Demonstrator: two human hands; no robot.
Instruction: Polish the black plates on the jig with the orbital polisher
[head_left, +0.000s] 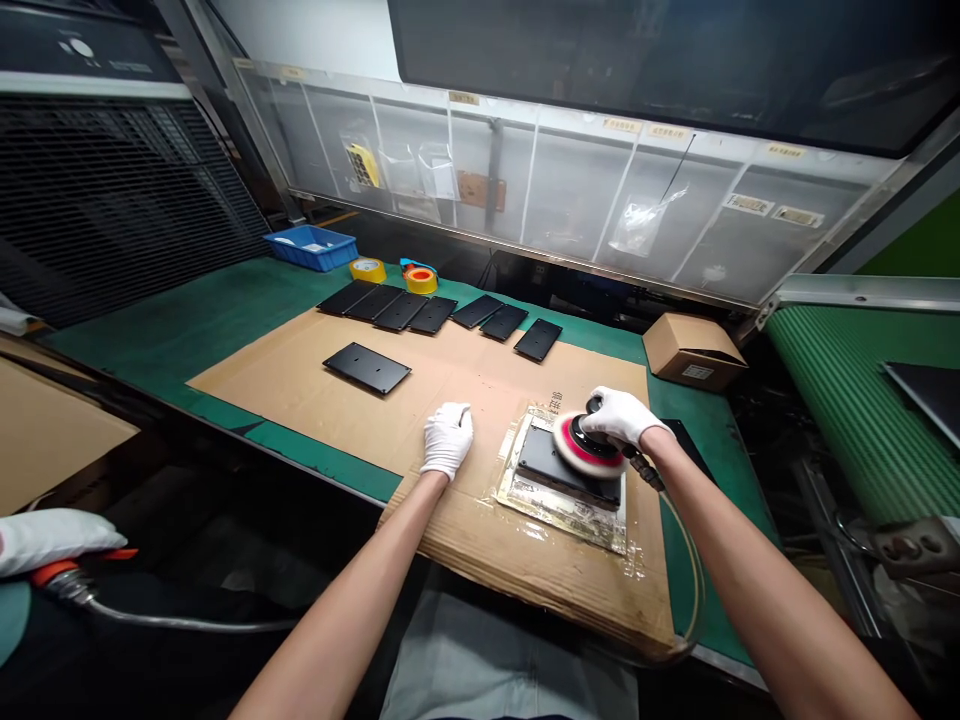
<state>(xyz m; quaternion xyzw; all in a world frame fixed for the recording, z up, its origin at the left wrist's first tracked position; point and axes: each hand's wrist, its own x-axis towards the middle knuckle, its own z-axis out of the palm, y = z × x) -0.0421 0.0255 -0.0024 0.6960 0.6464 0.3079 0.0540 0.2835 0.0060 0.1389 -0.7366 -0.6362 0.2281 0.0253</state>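
Note:
My right hand [619, 415], in a white glove, is wrapped round the top of an air polisher [592, 436] with a red and white pad. The pad rests on a black rectangular plate [551, 458], covering its upper right part. That plate lies on a taped-down board [517, 497] on stacked cardboard [555, 590]. My left hand [448, 440], also gloved, is curled into a loose fist on the cardboard, left of the board. Nothing shows in its fingers. Another black plate [367, 368] lies beyond it, to the left.
Several black plates [401, 310] lie along the back of the cardboard. Behind them are yellow tape rolls [367, 270] and a blue bin [313, 246]. A cardboard box [694, 352] stands at right. The polisher's hose [694, 560] hangs by my right forearm. A co-worker's gloved hand [60, 540] holds an orange-handled air tool at left.

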